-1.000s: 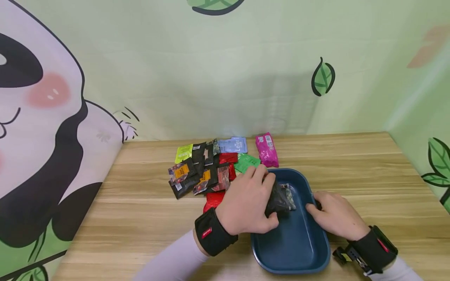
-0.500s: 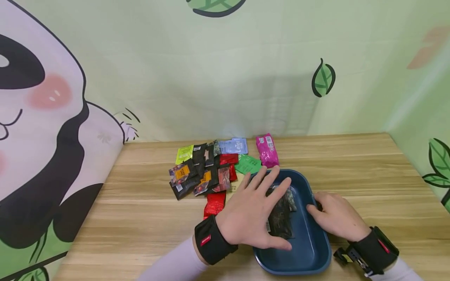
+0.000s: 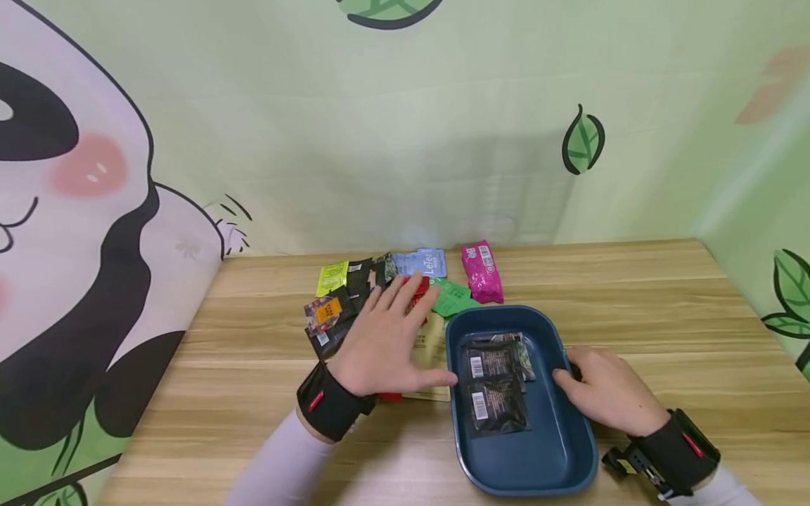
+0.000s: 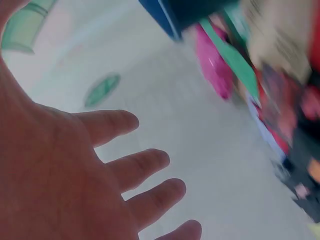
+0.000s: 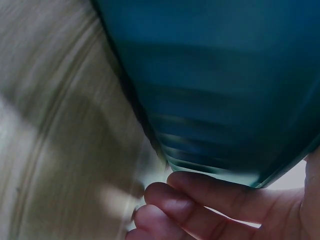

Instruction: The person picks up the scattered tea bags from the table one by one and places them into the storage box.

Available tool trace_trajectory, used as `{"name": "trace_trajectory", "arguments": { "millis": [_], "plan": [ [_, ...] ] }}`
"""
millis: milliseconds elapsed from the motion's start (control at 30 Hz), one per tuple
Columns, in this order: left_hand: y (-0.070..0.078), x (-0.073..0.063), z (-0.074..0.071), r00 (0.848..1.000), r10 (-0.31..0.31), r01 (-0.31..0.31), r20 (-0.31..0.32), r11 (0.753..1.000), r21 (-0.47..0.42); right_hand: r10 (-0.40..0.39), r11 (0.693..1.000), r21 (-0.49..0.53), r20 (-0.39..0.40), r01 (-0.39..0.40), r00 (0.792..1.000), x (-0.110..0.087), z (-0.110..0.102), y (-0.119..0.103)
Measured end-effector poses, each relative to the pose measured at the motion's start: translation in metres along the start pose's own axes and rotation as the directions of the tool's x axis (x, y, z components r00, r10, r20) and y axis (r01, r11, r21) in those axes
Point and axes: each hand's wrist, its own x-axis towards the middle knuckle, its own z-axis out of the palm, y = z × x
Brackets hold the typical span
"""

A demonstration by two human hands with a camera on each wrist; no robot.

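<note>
My left hand (image 3: 382,348), fingers spread and nothing held, hovers above the pile of small packets left of the blue tray (image 3: 550,450). In the left wrist view its palm (image 4: 60,170) shows bare. My right hand (image 3: 610,390) grips the tray's right side, thumb at the rim; the right wrist view shows its fingers (image 5: 220,195) against the outer wall (image 5: 200,75). Inside the tray lie black packets (image 3: 500,404) with white barcode labels, partly over a grey patterned packet (image 3: 526,358). Beneath the left hand, part of the pile is hidden, including cream packets (image 3: 430,344).
Around the pile are a yellow-green packet (image 3: 332,278), a black packet with an orange label (image 3: 327,311), light blue packets (image 3: 422,263) and a green packet (image 3: 452,296). A magenta packet (image 3: 482,273) lies behind the tray. A printed wall cloth (image 3: 405,140) rises behind the wooden table (image 3: 247,393).
My left hand let go of a black packet inside the tray, spread its fingers, and moved left over the pile. The right hand has stayed at the tray's side.
</note>
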Motion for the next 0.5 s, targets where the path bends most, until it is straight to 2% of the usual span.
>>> {"name": "trace_trajectory", "arguments": {
  "millis": [233, 367, 500],
  "plan": [
    [-0.050, -0.002, -0.003, 0.989, -0.149, 0.150, 0.009, 0.987, -0.052, -0.012, 1.000, -0.007, 0.006, 0.012, 1.000, 0.000, 0.000, 0.001],
    [-0.079, -0.002, -0.002, 0.975, -0.219, 0.221, 0.032, 0.974, -0.058, -0.011, 1.000, -0.008, 0.010, 0.011, 1.000, -0.001, 0.001, 0.002],
    [-0.106, -0.004, 0.006, 0.959, -0.278, 0.281, 0.060, 0.958, -0.062, -0.009, 1.000, -0.006, 0.014, 0.009, 1.000, -0.001, 0.001, 0.001]
  ]
}}
